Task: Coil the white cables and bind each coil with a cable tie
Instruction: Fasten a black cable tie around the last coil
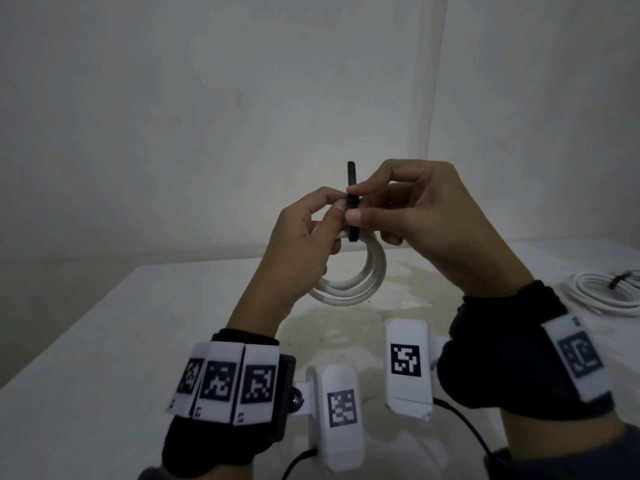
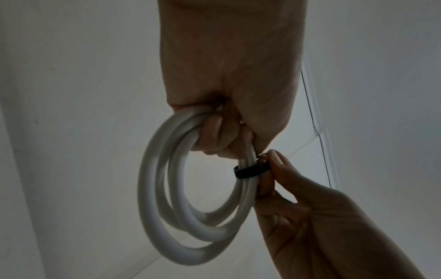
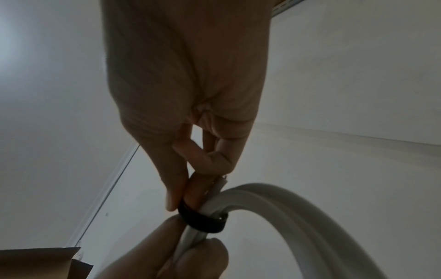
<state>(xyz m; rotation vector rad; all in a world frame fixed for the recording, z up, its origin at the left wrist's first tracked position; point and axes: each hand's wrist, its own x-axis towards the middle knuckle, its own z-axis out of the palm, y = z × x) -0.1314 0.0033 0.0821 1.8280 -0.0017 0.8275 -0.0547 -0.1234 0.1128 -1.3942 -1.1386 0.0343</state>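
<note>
Head view: both hands are raised above the table (image 1: 138, 323), well clear of its surface. The left hand (image 1: 304, 237) has its fingers curled round the top of the coil (image 1: 349, 285), which hangs below the fist in several white loops, apart from the table. The right hand (image 1: 426, 223) pinches the tie (image 1: 352, 202) between thumb and forefinger at the top of the coil; its other fingers are bent and hold nothing. The tie is black, and its free tail stands upright above the fingers.

Left wrist view: the left hand (image 2: 229, 90) grips the coil (image 2: 164, 198) at its upper right, and the tie (image 2: 248, 172) is wrapped as a band across the bunched strands just below the fist, with the right hand (image 2: 310, 217) pinching it from the right.

Right wrist view: the right hand (image 3: 190, 113) pinches the tie (image 3: 200, 219) where it circles the coil (image 3: 274, 200); the left hand (image 3: 167, 254) holds the strands beneath. Whether the band is drawn fully tight cannot be told in this dim view.

A second coil (image 1: 606, 292), white and already bound with a dark tie, lies at the right edge of the table, well apart from the hands. The near-left table edge runs diagonally, with open surface between it and the hands. Walls meet in a corner behind.
</note>
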